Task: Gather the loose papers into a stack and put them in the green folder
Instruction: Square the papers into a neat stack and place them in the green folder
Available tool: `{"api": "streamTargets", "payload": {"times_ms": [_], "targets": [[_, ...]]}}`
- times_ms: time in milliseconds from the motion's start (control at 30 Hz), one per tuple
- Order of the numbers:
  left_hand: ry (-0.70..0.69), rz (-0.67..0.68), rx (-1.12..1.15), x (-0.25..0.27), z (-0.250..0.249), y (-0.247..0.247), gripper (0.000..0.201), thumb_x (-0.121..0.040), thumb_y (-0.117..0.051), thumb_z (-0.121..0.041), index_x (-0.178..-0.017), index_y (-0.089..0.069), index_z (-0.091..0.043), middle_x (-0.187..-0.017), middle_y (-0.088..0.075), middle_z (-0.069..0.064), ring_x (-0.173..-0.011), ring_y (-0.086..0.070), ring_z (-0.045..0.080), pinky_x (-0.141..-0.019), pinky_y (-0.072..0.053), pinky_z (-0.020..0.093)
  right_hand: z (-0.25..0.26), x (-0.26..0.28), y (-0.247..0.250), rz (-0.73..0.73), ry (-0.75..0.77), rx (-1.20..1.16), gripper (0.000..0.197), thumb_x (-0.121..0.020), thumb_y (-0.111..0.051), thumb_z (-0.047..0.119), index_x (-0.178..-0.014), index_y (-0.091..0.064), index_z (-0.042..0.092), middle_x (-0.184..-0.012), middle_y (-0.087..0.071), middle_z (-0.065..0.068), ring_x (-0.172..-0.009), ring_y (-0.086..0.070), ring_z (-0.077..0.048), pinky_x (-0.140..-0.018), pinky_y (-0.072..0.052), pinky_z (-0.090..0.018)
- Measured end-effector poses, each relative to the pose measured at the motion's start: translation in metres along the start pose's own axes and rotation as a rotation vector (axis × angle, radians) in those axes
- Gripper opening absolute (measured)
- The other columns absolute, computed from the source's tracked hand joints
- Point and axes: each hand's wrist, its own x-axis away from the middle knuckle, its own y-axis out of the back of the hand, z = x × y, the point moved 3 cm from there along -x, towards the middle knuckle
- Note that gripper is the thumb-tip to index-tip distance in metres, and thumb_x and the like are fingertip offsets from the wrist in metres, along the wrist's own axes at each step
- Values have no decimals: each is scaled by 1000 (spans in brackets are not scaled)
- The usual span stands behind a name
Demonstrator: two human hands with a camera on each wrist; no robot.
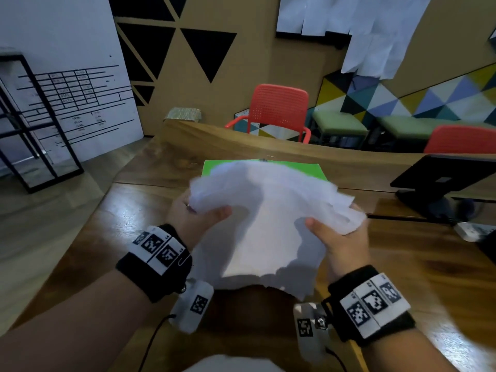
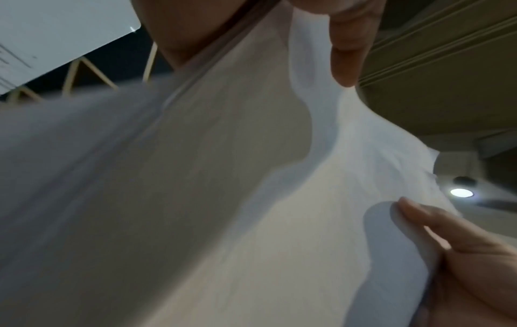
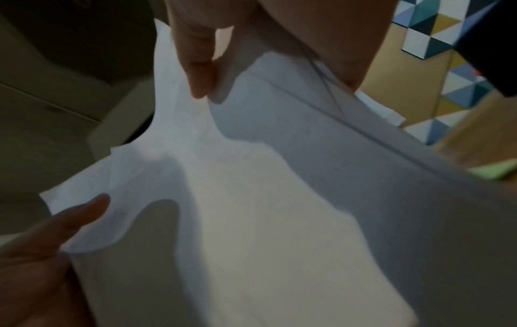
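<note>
A stack of white papers (image 1: 268,226) is held up above the wooden table, bowed in the middle with uneven edges. My left hand (image 1: 198,213) grips its left side, thumb on top. My right hand (image 1: 338,232) grips its right side the same way. In the left wrist view the papers (image 2: 251,221) fill the frame, with my left thumb (image 2: 347,44) above and the right hand's fingers (image 2: 447,230) at the far edge. The right wrist view shows the papers (image 3: 265,210) pinched under my right thumb (image 3: 198,66). The green folder (image 1: 214,167) lies flat on the table behind the papers, mostly hidden.
The wooden table (image 1: 112,237) stretches around the hands. A black stand or monitor base (image 1: 434,181) sits at the right, with a white power strip (image 1: 472,230) near it. Red chairs (image 1: 276,111) stand beyond the far edge. Another white sheet (image 1: 233,365) shows at the bottom edge.
</note>
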Motion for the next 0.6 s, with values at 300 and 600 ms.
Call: {"api": "streamTargets", "payload": {"times_ms": [300,600], "targets": [[208,139,-46,5,42,-3,34,-45,-91,-16,-69,-67,-20,-57,-72,-16,-55,-65,-3,-62,-51,25,-30,-7,25,171,-164,30,59,-34,-90,14,-89,-71,20,-87,-77,5,-83,-72,-13,-69,-57,-24],[-123,56,-360,-1,-34,-25,50,-77,-60,-44,-104,-66,-2,-90,-60,10,-90,-56,19,-68,-36,25,-8,-13,-5,76,-136,-1,93,-23,-93,30,-109,-66,8,-106,-73,-9,-98,-69,-29,-85,-56,-41]]}}
